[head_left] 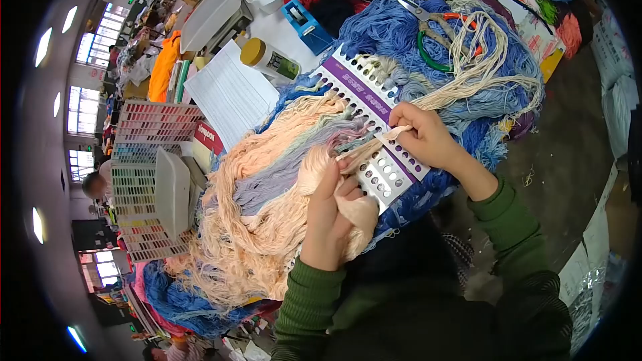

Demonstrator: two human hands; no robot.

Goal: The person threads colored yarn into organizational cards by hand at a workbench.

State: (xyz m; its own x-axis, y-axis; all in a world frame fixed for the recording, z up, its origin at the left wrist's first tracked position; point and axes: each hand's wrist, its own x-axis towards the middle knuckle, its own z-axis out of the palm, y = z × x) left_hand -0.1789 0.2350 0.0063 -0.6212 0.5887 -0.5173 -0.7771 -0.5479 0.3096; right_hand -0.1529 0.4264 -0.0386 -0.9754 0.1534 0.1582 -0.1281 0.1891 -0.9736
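Observation:
My left hand point(331, 217) is closed round a hank of pale peach embroidery thread point(314, 170), part of which bulges out below the fingers. My right hand point(428, 137) pinches the upper end of pale thread over the thread card point(354, 83). That card is white with a purple printed band and rows of punched holes. Peach, green, lilac and pink threads point(261, 180) hang from the holes along its left edge. Several holes near the card's lower end hold no thread. The card lies on a heap of blue thread point(374, 20). My fingers hide the exact grip points.
Scissors with orange and green handles point(435, 37) lie on the blue heap under cream strands point(485, 47). Beyond are a blue tape dispenser point(306, 27), a yellow-lidded jar point(267, 59), lined paper point(231, 93), a plastic tray point(210, 17) and a colour chart point(144, 160). Other people sit farther off.

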